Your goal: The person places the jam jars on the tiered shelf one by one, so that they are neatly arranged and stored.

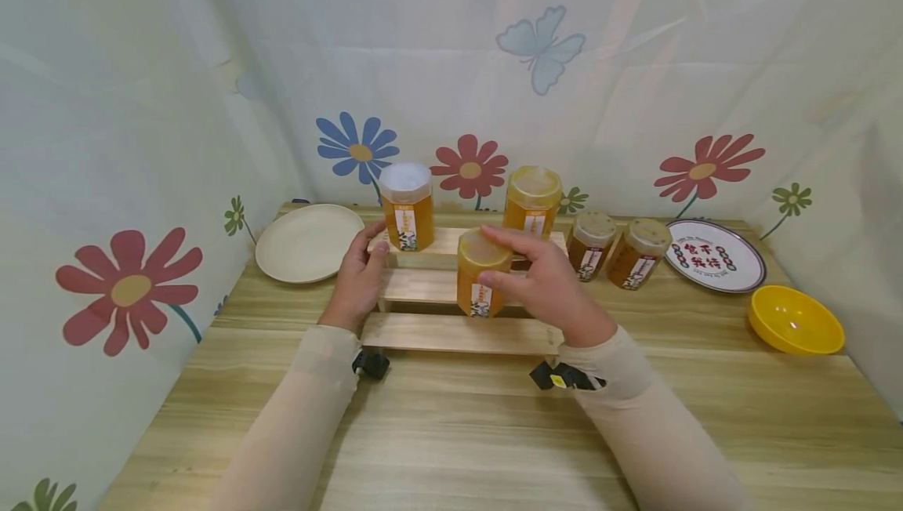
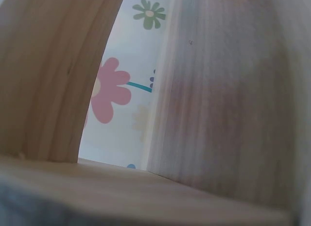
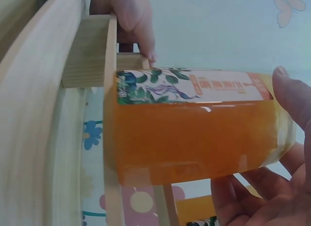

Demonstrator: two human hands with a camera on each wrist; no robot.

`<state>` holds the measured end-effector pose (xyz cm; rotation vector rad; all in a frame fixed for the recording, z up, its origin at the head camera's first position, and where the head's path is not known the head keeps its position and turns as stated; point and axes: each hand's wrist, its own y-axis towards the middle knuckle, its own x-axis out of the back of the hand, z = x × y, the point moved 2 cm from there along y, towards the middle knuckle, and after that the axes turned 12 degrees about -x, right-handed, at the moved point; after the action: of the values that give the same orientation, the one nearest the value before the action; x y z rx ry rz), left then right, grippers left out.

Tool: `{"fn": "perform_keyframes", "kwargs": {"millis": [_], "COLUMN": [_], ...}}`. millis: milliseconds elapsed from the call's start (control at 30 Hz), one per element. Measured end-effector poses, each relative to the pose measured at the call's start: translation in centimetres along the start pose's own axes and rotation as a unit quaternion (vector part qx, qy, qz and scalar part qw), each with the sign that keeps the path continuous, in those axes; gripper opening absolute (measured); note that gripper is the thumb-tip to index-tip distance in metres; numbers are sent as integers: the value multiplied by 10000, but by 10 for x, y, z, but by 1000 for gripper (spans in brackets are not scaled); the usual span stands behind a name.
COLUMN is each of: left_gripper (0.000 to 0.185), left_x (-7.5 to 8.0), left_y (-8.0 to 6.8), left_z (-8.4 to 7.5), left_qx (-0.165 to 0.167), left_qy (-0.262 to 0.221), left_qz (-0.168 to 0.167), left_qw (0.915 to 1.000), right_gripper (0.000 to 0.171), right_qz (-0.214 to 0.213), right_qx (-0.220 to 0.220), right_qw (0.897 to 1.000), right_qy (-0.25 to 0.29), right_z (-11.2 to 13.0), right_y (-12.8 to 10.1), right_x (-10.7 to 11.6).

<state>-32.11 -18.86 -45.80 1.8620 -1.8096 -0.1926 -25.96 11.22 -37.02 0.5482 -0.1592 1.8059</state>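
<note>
A three-step wooden rack point(image 1: 451, 333) stands on the table. My right hand point(image 1: 557, 288) grips a jar of orange honey point(image 1: 480, 295) by its lid end, thumb at the front and fingers round the far side. In the right wrist view the base of this honey jar point(image 3: 194, 138) is right at the edge of a step. At the rack's left end my left hand point(image 1: 360, 276) holds the top step, its thumb near a white-lidded honey jar point(image 1: 409, 217). Another honey jar point(image 1: 532, 201) sits on the top step at the right. Bare rack boards point(image 2: 223, 99) fill the left wrist view.
Two darker jars, one beside the rack point(image 1: 591, 248) and one farther right point(image 1: 638, 256), stand on the table. Beyond them lie a printed plate point(image 1: 712, 280) and a yellow bowl point(image 1: 796, 323). A cream plate point(image 1: 308, 244) lies at the left. Flowered curtains point(image 1: 437, 64) enclose the table.
</note>
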Motion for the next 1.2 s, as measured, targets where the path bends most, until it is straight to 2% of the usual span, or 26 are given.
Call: {"fn": "perform_keyframes", "kwargs": {"millis": [133, 433, 700, 1200], "left_gripper": [48, 48, 48, 48], "left_x": [0, 0, 0, 0], "left_y": [0, 0, 0, 0], "left_z": [0, 0, -1, 2], "left_qx": [10, -26, 20, -8], "left_qy": [-6, -14, -6, 12], "left_qz": [6, -27, 11, 20], "left_qw": [10000, 10000, 10000, 10000], "right_gripper": [63, 62, 61, 64], "right_qz": [-76, 102, -75, -127], "right_qx": [0, 81, 56, -70], "right_qw": [9998, 9999, 9982, 9955], "right_qy": [196, 87, 584, 934], "right_z": [-2, -2, -7, -17], "right_y": [2, 2, 5, 12], "right_x": [-5, -4, -11, -19]}}
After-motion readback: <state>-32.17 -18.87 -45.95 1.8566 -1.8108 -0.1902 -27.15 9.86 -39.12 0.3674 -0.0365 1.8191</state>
